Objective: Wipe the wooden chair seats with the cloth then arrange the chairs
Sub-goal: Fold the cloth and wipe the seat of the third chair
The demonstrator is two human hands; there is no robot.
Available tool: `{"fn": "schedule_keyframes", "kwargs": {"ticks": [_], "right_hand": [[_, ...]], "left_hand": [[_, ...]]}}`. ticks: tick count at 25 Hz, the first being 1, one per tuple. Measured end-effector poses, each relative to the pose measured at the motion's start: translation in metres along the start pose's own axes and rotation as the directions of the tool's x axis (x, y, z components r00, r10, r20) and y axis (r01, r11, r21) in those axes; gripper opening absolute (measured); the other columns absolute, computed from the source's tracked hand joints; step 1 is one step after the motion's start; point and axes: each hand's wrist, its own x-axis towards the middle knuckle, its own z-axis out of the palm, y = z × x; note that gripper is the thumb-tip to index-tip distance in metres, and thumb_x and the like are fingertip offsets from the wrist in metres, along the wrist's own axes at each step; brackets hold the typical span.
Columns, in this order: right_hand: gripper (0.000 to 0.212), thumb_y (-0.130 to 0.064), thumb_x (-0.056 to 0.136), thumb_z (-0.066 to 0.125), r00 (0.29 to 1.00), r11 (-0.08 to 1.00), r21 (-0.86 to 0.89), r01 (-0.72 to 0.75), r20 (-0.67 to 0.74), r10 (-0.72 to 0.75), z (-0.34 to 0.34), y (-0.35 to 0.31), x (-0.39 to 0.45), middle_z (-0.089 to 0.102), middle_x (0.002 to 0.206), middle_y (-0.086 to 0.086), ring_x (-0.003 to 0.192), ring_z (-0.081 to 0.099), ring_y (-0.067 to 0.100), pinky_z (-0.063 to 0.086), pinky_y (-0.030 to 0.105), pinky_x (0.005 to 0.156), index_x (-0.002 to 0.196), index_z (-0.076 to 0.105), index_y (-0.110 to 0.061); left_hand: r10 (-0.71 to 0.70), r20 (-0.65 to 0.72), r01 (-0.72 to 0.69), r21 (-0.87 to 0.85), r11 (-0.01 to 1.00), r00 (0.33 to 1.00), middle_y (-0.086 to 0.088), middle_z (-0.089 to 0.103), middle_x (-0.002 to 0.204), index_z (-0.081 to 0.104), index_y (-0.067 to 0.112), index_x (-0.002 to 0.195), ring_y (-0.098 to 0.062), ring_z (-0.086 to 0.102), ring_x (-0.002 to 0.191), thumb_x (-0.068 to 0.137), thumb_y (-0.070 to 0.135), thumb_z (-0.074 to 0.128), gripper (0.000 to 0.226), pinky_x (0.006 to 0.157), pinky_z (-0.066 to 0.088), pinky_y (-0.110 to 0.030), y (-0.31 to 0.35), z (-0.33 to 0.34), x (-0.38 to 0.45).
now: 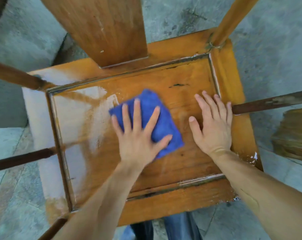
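I look straight down on a wooden chair seat, orange-brown with a raised frame round a sunken panel. A folded blue cloth lies on the middle of the panel. My left hand presses flat on the cloth with its fingers spread. My right hand rests flat on the bare wood to the right of the cloth, fingers straight and near the seat's right frame. The left part of the seat carries a pale dusty film with wiped streaks through it.
The chair's broad back splat rises at the top. Dark rails and legs stick out on both sides. A straw broom head lies on the grey concrete floor at the right. My legs show below the seat's near edge.
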Motion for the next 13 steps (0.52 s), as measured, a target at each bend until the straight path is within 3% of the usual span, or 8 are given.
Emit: {"fn": "schedule_keyframes", "kwargs": {"ticks": [3, 5, 7, 10, 13], "right_hand": [[0.065, -0.045, 0.093, 0.041, 1.0, 1.0, 0.015, -0.007, -0.01, 0.007, 0.0, 0.0, 0.001, 0.036, 0.16, -0.002, 0.149, 0.028, 0.027, 0.013, 0.056, 0.123, 0.154, 0.03, -0.024], [0.067, -0.047, 0.093, 0.041, 1.0, 1.0, 0.001, -0.006, -0.007, 0.006, 0.001, 0.0, 0.001, 0.035, 0.161, -0.003, 0.15, 0.027, 0.026, 0.011, 0.054, 0.123, 0.155, 0.029, -0.025], [0.067, -0.049, 0.094, 0.04, 1.0, 1.0, -0.017, -0.011, -0.012, 0.01, 0.002, 0.002, 0.002, 0.034, 0.161, -0.004, 0.15, 0.026, 0.025, 0.01, 0.053, 0.124, 0.155, 0.028, -0.025], [0.066, -0.051, 0.095, 0.037, 1.0, 0.999, -0.033, -0.005, -0.016, 0.004, 0.004, 0.005, 0.0, 0.033, 0.162, -0.004, 0.15, 0.026, 0.024, 0.01, 0.053, 0.124, 0.155, 0.027, -0.025], [0.067, -0.05, 0.095, 0.038, 1.0, 1.0, -0.018, -0.006, -0.027, 0.006, 0.003, 0.005, 0.0, 0.033, 0.161, -0.004, 0.15, 0.026, 0.025, 0.011, 0.053, 0.124, 0.155, 0.028, -0.022]], "left_hand": [[0.104, -0.071, -0.102, 0.031, 0.994, 0.992, -0.016, 0.02, 0.165, 0.028, 0.035, 0.155, -0.044, 0.017, 0.151, 0.095, 0.071, 0.028, 0.07, 0.118, 0.013, -0.064, 0.037, -0.01, 0.134], [0.134, -0.042, -0.132, 0.036, 0.991, 0.99, -0.017, 0.018, 0.165, 0.021, 0.033, 0.158, -0.042, 0.016, 0.151, 0.099, 0.061, 0.022, 0.065, 0.121, 0.011, -0.058, 0.06, -0.015, 0.201], [0.153, 0.03, -0.154, 0.025, 0.988, 0.988, -0.017, 0.028, 0.161, 0.02, 0.03, 0.157, -0.04, 0.028, 0.146, 0.102, 0.051, 0.019, 0.06, 0.118, 0.018, -0.055, 0.076, -0.024, 0.247], [0.212, 0.119, -0.211, -0.019, 0.977, 0.97, -0.015, 0.039, 0.154, 0.021, 0.025, 0.157, -0.04, 0.04, 0.137, 0.106, 0.041, 0.022, 0.053, 0.109, 0.031, -0.052, 0.075, -0.035, 0.272], [0.347, 0.019, -0.347, -0.007, 0.938, 0.938, -0.007, 0.018, 0.167, 0.018, 0.022, 0.158, -0.028, 0.02, 0.152, 0.105, 0.035, 0.023, 0.056, 0.121, 0.017, -0.048, 0.056, -0.026, 0.221]]}}
